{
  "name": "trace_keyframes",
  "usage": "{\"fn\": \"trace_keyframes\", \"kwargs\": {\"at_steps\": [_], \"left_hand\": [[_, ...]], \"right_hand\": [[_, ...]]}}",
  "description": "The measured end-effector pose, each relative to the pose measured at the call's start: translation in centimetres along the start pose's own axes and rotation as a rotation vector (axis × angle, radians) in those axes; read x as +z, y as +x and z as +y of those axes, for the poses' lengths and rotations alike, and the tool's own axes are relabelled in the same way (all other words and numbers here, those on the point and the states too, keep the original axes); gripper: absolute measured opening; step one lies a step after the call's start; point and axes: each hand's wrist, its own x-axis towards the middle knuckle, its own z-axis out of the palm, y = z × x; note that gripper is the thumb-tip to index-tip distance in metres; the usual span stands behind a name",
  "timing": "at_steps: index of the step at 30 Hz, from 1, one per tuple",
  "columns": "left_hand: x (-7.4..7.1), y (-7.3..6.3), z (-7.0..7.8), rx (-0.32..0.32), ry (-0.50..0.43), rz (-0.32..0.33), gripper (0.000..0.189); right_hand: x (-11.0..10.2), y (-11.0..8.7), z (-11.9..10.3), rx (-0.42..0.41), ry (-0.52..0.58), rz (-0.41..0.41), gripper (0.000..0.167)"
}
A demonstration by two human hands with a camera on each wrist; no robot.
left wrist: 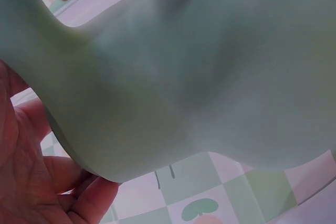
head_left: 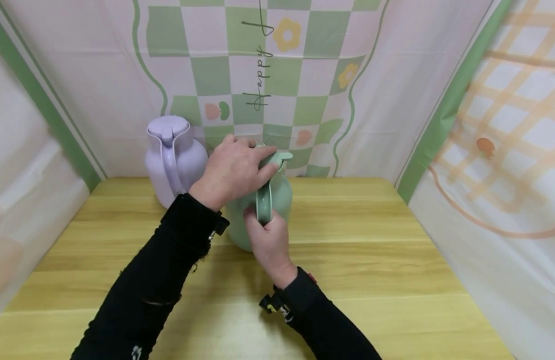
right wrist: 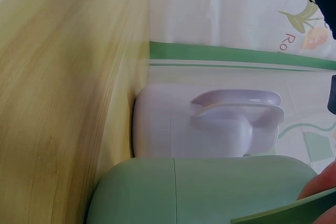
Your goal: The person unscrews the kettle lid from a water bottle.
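A mint-green thermos jug [head_left: 283,195] stands upright on the table. My right hand [head_left: 271,245] grips its handle [head_left: 264,202] low down, the thumb on the near side. Over the top of the jug lies my left hand [head_left: 234,167], its thumb and fingers around the upper rim beside the pale green lid tab [head_left: 284,156]. In the left wrist view the green body [left wrist: 184,87] fills most of the picture, and curled fingertips [left wrist: 97,200] touch its rim. Only a bit of the right fingers [right wrist: 321,182] shows in the right wrist view, by the handle.
A lavender thermos jug [head_left: 193,162] of the same shape stands behind and to the left, partly covered by the left hand. The wooden table [head_left: 358,280] reaches back to a checked cloth [head_left: 209,75]. Printed cloths also hang at both sides.
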Motion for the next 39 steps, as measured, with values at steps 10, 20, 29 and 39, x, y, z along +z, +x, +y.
{"fn": "trace_keyframes", "kwargs": {"at_steps": [10,20,29,39], "left_hand": [[0.24,0.09,-0.04,-0.038,0.0,0.007,0.052],[0.55,0.2,0.04,-0.093,-0.004,0.012,0.058],[0.84,0.25,0.07,-0.137,-0.009,0.04,0.061],[0.97,0.18,0.05,-0.198,-0.041,0.05,0.067]], "right_hand": [[0.03,0.08,0.24,0.001,-0.004,-0.001,0.05],[-0.03,0.07,0.09,0.004,-0.002,-0.008,0.049],[-0.02,0.08,0.18,0.013,0.0,-0.004,0.05],[0.0,0.03,0.07,0.018,-0.011,-0.004,0.051]]}}
